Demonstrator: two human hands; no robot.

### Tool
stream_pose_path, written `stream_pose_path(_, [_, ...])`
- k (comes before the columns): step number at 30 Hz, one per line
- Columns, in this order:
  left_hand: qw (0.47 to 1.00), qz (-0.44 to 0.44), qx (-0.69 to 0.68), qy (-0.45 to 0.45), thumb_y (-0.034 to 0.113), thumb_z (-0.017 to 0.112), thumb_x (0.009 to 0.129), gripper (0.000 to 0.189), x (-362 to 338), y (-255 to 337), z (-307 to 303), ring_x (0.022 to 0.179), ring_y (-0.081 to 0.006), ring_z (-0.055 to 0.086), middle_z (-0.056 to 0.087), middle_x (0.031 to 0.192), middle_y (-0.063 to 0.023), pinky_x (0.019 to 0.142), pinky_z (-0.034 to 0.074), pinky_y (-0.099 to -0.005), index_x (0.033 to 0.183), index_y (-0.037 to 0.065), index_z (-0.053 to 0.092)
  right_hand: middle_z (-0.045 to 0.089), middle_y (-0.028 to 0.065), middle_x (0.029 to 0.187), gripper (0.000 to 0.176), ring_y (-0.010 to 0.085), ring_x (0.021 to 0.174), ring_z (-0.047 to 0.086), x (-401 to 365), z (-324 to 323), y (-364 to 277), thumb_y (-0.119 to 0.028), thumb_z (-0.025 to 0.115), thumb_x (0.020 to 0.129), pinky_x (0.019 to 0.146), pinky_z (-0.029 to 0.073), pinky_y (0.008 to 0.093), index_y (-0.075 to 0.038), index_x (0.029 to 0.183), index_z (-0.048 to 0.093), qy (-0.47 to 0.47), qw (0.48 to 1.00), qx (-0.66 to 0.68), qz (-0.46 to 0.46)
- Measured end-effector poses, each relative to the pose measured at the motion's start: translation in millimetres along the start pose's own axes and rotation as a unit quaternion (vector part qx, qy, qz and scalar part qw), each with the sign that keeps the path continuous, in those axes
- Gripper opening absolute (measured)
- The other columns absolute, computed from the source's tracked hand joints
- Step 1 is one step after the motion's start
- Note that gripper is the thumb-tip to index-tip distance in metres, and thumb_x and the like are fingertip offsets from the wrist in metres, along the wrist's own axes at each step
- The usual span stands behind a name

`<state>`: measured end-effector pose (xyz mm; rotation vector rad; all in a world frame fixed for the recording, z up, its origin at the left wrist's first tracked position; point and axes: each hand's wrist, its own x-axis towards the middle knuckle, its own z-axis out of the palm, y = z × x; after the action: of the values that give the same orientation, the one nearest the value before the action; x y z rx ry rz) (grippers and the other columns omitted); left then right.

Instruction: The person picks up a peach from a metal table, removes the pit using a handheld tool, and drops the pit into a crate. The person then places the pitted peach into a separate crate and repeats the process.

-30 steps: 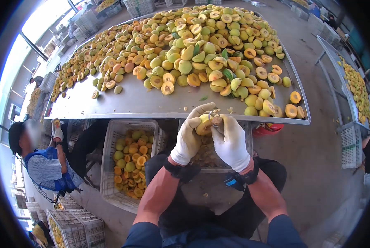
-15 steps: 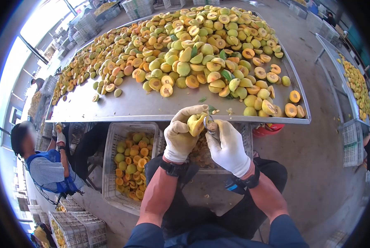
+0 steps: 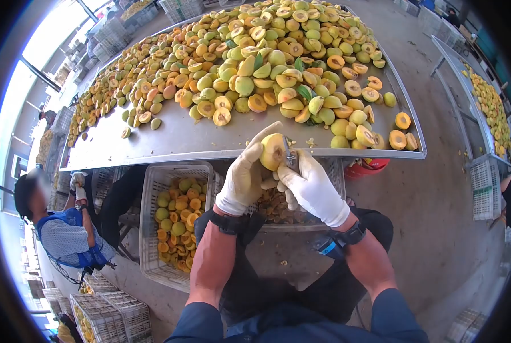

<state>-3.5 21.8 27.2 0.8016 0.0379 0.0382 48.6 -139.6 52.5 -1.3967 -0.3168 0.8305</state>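
Observation:
My left hand (image 3: pixel 241 174), in a white glove, is closed around a yellow-green peach half (image 3: pixel 272 152) just in front of the table edge. Its cut face is turned to the right, with a darker pit area in the middle. Gloved as well, my right hand (image 3: pixel 311 186) grips a small metal pitting tool (image 3: pixel 290 153), whose tip is against or very near the cut face. Halved peaches (image 3: pixel 244 86) are heaped on the metal table (image 3: pixel 169 137) ahead, some with pits showing.
Below the table, a white crate (image 3: pixel 148 228) of pitted halves stands left of my knees. Another container, partly hidden under my hands, holds brownish pits (image 3: pixel 281 208). A co-worker (image 3: pixel 72 228) sits at the left. A red bucket (image 3: pixel 367 167) is under the table's right corner.
Both hands have risen slightly. The peach half has turned so its cut face shows more, and the tool, earlier holding a brownish pit at its loop, now points at that face.

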Motion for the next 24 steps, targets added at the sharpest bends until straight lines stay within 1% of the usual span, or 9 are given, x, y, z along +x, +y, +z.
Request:
stream_pose_path(2, [0.998,-0.010,-0.027,0.053,0.045,0.042,0.102,0.062,4.5,-5.1,-11.9,0.085,-0.0166,0.063,0.062,0.113,-0.0115,0.057,0.049,-0.0232,0.146,0.001,0.038,0.064,0.0191,0.075,0.022,0.0358,0.064,0.065,3.0,-2.0,11.3,-0.013,0.063,0.092,0.058,0.052,0.0410,0.003,0.104,0.053,0.010,0.967,-0.200,-0.156])
stream_pose_path(4, [0.990,-0.074,-0.122,-0.013,0.052,0.036,0.103,0.066,7.4,-5.0,-31.2,0.094,-0.0179,0.064,0.062,0.115,-0.0124,0.067,0.053,-0.0249,0.139,-0.002,0.043,0.063,0.0229,0.079,0.023,0.0411,0.071,0.064,7.0,-1.3,21.2,-0.014,0.063,0.091,0.063,0.052,0.0451,0.004,0.102,0.053,0.043,0.930,-0.284,-0.231])
stream_pose_path(6, [0.992,-0.055,-0.065,0.096,0.041,0.042,0.103,0.056,-1.1,-10.1,-18.8,0.102,-0.0169,0.063,0.064,0.113,-0.0123,0.079,0.056,-0.0274,0.135,-0.006,0.042,0.063,0.0266,0.083,0.024,0.0464,0.078,0.062,9.7,-0.4,28.2,-0.015,0.063,0.091,0.069,0.052,0.0492,0.005,0.101,0.053,0.075,0.878,-0.364,-0.301])
stream_pose_path(8, [0.879,0.054,0.433,0.194,0.019,0.049,0.102,0.045,-7.0,-8.9,7.3,0.103,-0.0155,0.062,0.064,0.112,-0.0115,0.084,0.056,-0.0293,0.136,-0.008,0.037,0.063,0.0272,0.088,0.025,0.0454,0.078,0.063,11.6,-0.1,31.6,-0.018,0.061,0.091,0.068,0.052,0.0501,0.005,0.099,0.053,0.081,0.861,-0.409,-0.292])
stream_pose_path(9, [0.880,0.053,0.431,0.194,0.019,0.049,0.102,0.045,-4.0,-12.1,-0.9,0.103,-0.0155,0.062,0.064,0.112,-0.0115,0.084,0.056,-0.0293,0.136,-0.008,0.037,0.063,0.0272,0.088,0.025,0.0454,0.078,0.063,11.7,0.0,31.6,-0.018,0.061,0.091,0.068,0.052,0.0501,0.005,0.099,0.053,0.080,0.861,-0.410,-0.291])
stream_pose_path(11, [0.975,0.039,0.199,0.091,0.000,0.051,0.096,0.047,3.8,-19.7,-24.2,0.103,-0.0150,0.062,0.061,0.119,-0.0112,0.091,0.054,-0.0311,0.139,-0.008,0.032,0.062,0.0273,0.088,0.028,0.0451,0.077,0.064,11.9,1.1,31.2,-0.022,0.060,0.092,0.067,0.053,0.0499,0.005,0.097,0.053,0.080,0.853,-0.444,-0.264])
stream_pose_path(18, [0.892,0.047,0.409,0.189,0.006,0.048,0.098,0.038,-0.2,-16.5,-10.8,0.101,-0.0142,0.063,0.064,0.120,-0.0119,0.085,0.055,-0.0281,0.134,-0.006,0.040,0.062,0.0269,0.086,0.030,0.0434,0.075,0.065,17.4,4.6,36.6,-0.025,0.059,0.094,0.066,0.054,0.0501,0.004,0.097,0.052,0.082,0.830,-0.500,-0.234])
stream_pose_path(20, [0.989,-0.044,0.007,0.139,0.019,0.045,0.101,0.034,7.6,-18.6,-30.7,0.100,-0.0150,0.064,0.066,0.116,-0.0118,0.080,0.056,-0.0275,0.128,-0.001,0.049,0.062,0.0267,0.085,0.030,0.0434,0.074,0.065,18.0,4.9,37.5,-0.025,0.058,0.094,0.066,0.054,0.0499,0.004,0.097,0.052,0.076,0.828,-0.503,-0.234])
stream_pose_path(24, [0.984,-0.081,-0.045,0.151,0.029,0.040,0.102,0.037,6.9,-27.8,-42.2,0.099,-0.0185,0.065,0.067,0.112,-0.0119,0.083,0.055,-0.0288,0.121,0.001,0.055,0.062,0.0271,0.084,0.030,0.0442,0.074,0.065,20.5,3.9,42.2,-0.025,0.058,0.094,0.066,0.054,0.0503,0.004,0.097,0.051,0.061,0.833,-0.491,-0.247])
